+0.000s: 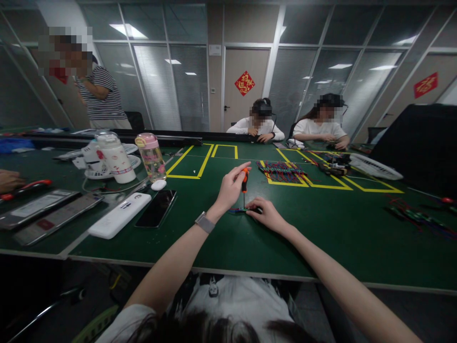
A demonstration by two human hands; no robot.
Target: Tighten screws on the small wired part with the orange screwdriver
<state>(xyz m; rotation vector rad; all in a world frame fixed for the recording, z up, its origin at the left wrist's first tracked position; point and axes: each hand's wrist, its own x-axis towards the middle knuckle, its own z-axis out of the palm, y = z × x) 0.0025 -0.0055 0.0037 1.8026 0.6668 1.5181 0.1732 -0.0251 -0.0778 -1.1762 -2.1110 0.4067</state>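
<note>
Left hand (230, 186) gripping an upright screwdriver (244, 181), right hand (264, 213) steadying a small board (243, 210), bare green table (214, 245) nearer than both.

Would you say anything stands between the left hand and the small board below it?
Only the screwdriver that the left hand holds upright, its tip at the small board; the right hand is at the board's right end.

Office-like workroom: glass partitions (182, 85), blinds, long green worktable (200, 243), screwdriver (244, 181), wired circuit boards (282, 171).
</note>
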